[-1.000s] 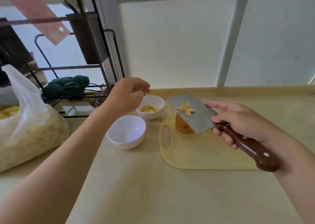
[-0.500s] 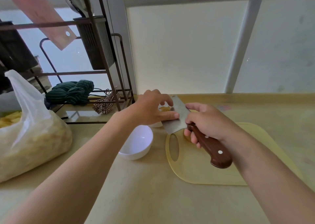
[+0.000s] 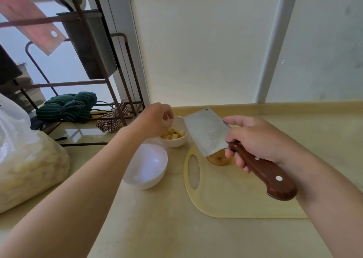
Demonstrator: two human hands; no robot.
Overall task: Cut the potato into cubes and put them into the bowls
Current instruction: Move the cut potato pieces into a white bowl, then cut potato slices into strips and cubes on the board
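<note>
My right hand (image 3: 255,140) grips the brown wooden handle of a cleaver (image 3: 206,132), whose bare blade is tilted above the cutting board (image 3: 225,195). Part of a brown-skinned potato (image 3: 218,158) stands on the board, half hidden under the blade. My left hand (image 3: 157,120) hovers over the far white bowl (image 3: 176,140), fingers loosely curled, nothing visibly in them. That bowl holds pale potato cubes (image 3: 172,135). The nearer white bowl (image 3: 145,167) has nothing in it.
A clear plastic bag (image 3: 25,163) of pale pieces lies at the left. Behind it stands a brown metal rack (image 3: 110,81) with a green striped cloth (image 3: 66,106) and a checked cloth (image 3: 112,118). A wall closes the counter's far edge.
The potato pieces that lay on the blade are gone from it, and the far bowl holds more cubes. My left hand has lifted off the blade; the cleaver has moved back over the board.
</note>
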